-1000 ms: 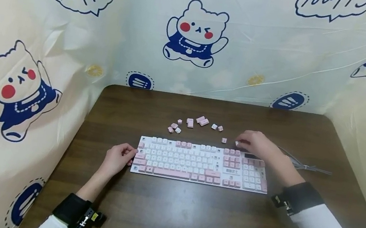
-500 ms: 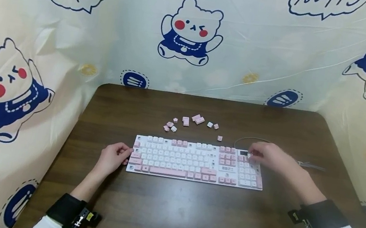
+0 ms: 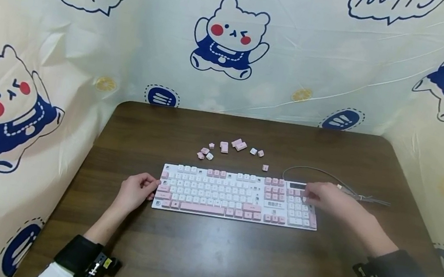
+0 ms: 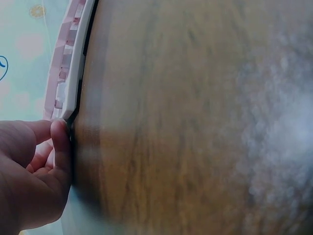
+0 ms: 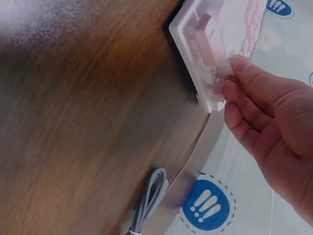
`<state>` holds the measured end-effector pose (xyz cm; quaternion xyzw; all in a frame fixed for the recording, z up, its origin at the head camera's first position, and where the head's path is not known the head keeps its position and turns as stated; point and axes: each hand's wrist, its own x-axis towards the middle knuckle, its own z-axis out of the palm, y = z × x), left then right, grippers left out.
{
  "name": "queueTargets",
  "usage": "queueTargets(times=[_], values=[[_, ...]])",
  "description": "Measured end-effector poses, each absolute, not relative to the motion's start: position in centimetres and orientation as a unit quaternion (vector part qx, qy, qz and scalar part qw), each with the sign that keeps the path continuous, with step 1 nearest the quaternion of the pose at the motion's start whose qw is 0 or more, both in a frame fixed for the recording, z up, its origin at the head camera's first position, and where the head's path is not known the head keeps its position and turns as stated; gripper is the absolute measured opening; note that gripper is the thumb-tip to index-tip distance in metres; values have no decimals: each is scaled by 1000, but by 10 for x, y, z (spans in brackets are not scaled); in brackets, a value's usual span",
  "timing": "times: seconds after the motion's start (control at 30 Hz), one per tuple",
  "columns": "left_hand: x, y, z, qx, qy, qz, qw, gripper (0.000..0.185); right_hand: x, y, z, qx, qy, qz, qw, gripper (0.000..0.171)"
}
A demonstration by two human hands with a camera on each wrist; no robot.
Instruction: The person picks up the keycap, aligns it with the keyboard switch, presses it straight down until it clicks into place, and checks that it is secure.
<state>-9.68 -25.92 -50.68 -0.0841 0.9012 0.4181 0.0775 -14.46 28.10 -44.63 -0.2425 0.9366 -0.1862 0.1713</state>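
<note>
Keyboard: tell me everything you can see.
Full-size keyboard, plastic-looking: white case, white and pink keycaps, long pink spacebar, number pad at right with a dark strip behind it. Some key spots look bare. It lies on the brown wood-look table, long side toward the person. A thin grey cable runs from its back edge. The left grip pinches its left end; the right grip is at the number pad's back right corner, apparently pinching a pale keycap.

At mid-frame in the head view, the keyboard (image 3: pixel 272 204) is white with white and pink keys (image 3: pixel 202 209); the loose keycaps (image 3: pixel 224 147) above it are pink and white. The tabletop (image 3: pixel 204 260) is brown wood grain. Across the top, the pale backdrop (image 3: pixel 305 41) carries navy-outlined bears (image 3: pixel 229 56) with red cheeks (image 3: pixel 216 29). The cable (image 5: pixel 142 215) is grey, the wristbands (image 3: pixel 404 273) black.
</note>
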Motion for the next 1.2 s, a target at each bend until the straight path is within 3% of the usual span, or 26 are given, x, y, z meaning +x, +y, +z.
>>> queueTargets(times=[0.53, 0.77, 1.0, 1.2], values=[[-97, -259, -507, -84, 904, 414, 70, 22, -132, 274, -453, -298, 941, -126, 98, 11], [-98, -259, -508, -86, 902, 417, 72, 21, -129, 276, -455, -292, 943, -122, 101, 18], [-98, -259, -508, -83, 903, 415, 70, 22, -128, 274, -456, -359, 930, -66, 44, 25], [-98, -259, -509, -86, 903, 416, 72, 21, -123, 274, -460, -314, 943, -96, 55, 27]])
